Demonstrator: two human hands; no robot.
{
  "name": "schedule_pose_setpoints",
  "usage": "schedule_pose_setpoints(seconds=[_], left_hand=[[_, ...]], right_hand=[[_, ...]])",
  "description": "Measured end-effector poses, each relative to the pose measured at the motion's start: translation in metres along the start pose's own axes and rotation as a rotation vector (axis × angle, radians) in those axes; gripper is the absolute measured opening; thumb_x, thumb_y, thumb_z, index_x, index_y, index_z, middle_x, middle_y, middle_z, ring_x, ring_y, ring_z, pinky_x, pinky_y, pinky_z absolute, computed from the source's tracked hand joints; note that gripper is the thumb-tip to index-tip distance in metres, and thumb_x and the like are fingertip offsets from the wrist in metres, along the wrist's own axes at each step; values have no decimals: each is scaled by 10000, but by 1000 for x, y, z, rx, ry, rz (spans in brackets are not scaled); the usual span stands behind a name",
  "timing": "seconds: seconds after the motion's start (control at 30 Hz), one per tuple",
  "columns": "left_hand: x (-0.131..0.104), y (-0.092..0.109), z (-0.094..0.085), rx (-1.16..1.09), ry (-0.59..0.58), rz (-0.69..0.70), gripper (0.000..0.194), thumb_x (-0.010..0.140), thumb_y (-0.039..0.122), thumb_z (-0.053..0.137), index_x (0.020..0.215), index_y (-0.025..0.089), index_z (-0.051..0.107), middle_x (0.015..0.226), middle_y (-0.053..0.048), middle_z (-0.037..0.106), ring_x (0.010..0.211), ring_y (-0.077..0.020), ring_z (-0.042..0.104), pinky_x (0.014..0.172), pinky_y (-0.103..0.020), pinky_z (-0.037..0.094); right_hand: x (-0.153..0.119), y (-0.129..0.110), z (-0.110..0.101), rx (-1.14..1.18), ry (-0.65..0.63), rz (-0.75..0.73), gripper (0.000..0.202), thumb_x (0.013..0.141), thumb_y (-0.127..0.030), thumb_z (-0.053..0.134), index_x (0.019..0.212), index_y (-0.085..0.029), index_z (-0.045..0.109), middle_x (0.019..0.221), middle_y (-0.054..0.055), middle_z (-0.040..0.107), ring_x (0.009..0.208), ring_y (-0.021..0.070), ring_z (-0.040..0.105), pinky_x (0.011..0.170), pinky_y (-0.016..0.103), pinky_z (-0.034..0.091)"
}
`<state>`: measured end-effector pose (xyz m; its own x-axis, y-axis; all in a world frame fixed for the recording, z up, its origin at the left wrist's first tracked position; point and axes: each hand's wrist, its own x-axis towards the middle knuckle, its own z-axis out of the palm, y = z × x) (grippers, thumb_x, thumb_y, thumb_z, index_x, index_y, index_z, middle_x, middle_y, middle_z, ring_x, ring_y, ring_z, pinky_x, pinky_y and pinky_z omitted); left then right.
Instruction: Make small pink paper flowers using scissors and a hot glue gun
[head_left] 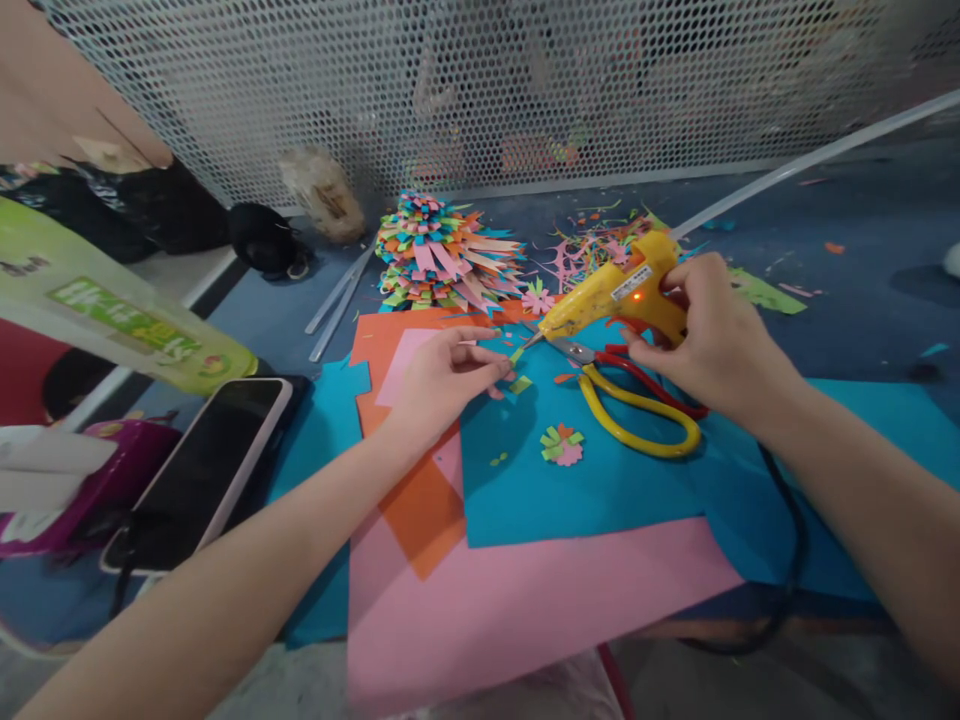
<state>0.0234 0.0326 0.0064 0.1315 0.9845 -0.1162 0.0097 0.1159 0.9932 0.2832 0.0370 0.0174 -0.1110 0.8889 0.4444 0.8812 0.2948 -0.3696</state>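
Note:
My right hand (701,325) grips a yellow glue gun (607,295), its nozzle pointing left and a long clear glue stick (810,165) out of its back. The nozzle tip is at a small green paper piece (517,356), pinched by my left hand (457,372). Under the gun, scissors (637,425) with red and yellow handles lie on blue paper (592,510). A small flower of green, orange and pink paper (562,446) rests in front of them. Another green scrap (521,385) lies just below my left fingertips.
A multicoloured paper cone (442,255) and paper shreds (592,245) are behind my hands, before a perforated metal panel (480,100). Glue sticks (341,300), a phone (206,470) and a green bottle (127,310) stand or lie left. Pink paper (510,620) overhangs the front edge.

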Motion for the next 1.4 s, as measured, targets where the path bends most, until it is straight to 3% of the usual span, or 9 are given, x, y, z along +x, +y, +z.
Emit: schedule_pose_setpoints(seconds=[0.2, 0.57, 0.77, 1.4], left_hand=[[-1, 1, 1, -12, -2, -2, 437, 630, 175, 815, 1009, 118, 606, 679, 2, 717, 629, -154, 705, 585, -260, 542], [-2, 3, 2, -13, 6, -6, 452, 606, 205, 833, 989, 129, 607, 661, 3, 709, 684, -189, 731, 582, -266, 549], [-3, 4, 3, -30, 9, -11, 428, 609, 186, 822, 974, 132, 604, 655, 10, 708, 662, -159, 716, 566, -236, 548], [-2, 2, 1, -15, -16, 6, 469, 606, 201, 843, 1007, 129, 610, 686, -4, 715, 710, -197, 728, 605, -292, 562]], right_hand=[[0, 2, 1, 20, -14, -22, 349, 759, -385, 621, 929, -280, 334, 887, 27, 546, 685, 210, 593, 585, 355, 465], [0, 8, 3, 41, -27, -57, 344, 774, -324, 648, 954, -271, 360, 1006, 82, 579, 948, 290, 661, 724, 402, 532], [2, 12, 6, 81, 18, -177, 349, 752, -308, 617, 942, -271, 326, 988, 74, 549, 952, 294, 647, 747, 438, 548], [1, 12, 6, 43, 4, -160, 366, 765, -273, 649, 955, -263, 336, 1008, 84, 535, 914, 288, 643, 751, 436, 537]])
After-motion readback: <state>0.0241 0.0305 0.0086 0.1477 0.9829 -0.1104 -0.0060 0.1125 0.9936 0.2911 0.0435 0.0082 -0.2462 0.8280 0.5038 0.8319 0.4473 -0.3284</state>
